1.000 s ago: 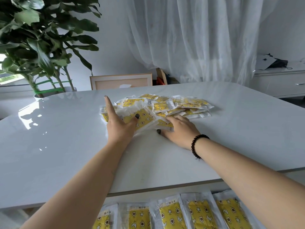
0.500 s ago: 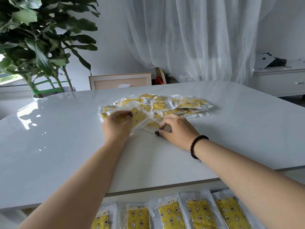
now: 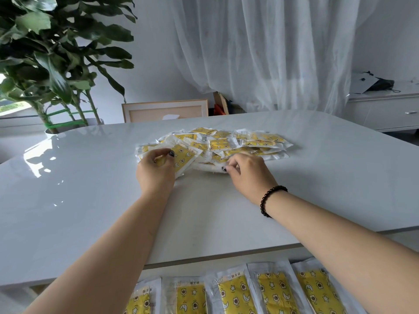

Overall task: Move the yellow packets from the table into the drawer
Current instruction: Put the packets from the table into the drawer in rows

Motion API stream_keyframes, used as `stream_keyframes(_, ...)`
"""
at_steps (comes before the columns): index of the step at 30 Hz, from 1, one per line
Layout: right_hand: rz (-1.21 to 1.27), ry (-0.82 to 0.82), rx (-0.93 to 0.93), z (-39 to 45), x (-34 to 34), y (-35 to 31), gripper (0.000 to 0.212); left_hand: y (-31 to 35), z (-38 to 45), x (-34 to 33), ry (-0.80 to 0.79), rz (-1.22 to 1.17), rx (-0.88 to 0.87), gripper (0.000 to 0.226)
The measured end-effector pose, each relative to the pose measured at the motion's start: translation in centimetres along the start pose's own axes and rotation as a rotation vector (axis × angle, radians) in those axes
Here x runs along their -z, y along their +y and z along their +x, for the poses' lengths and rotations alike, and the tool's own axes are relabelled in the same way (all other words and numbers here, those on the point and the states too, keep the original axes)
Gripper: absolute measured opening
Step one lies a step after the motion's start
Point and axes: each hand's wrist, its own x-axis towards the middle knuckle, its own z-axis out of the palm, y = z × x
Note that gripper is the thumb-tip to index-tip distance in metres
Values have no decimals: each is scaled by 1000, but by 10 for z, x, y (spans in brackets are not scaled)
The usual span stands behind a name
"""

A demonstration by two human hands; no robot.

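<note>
A loose pile of yellow packets [image 3: 244,141] in clear wrappers lies in the middle of the white table [image 3: 90,200]. My left hand [image 3: 156,173] grips a yellow packet [image 3: 184,155] at the pile's left end, thumb on top and fingers curled under. My right hand [image 3: 247,173] pinches the near edge of a few stacked packets [image 3: 209,165] at the pile's front, lifting them slightly. Below the table's near edge, the open drawer holds a row of several yellow packets [image 3: 233,295] lying side by side.
A large potted plant [image 3: 45,64] stands past the table's far left corner. A framed board [image 3: 165,111] leans behind the far edge. White curtains hang at the back, and a white cabinet [image 3: 385,109] with dark items stands at the right.
Both hands went from lying flat on the pile to curling around packets. The left hand's fingers closed on a packet; the right hand's fingertips dug under the front packets and raised them.
</note>
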Motion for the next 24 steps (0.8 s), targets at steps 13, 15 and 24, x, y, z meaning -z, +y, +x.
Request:
stream_keyframes(13, 423, 229, 12, -2, 6, 0, 5, 6, -8, -5, -475, -291, 209, 44)
stream_keyframes(15, 373, 147, 135, -4, 1, -3, 6, 8, -6, -3, -475, -386, 260, 40)
stream_keyframes(24, 138, 129, -15, 18, 2, 28, 21, 1, -2, -6, -241, -246, 232, 17)
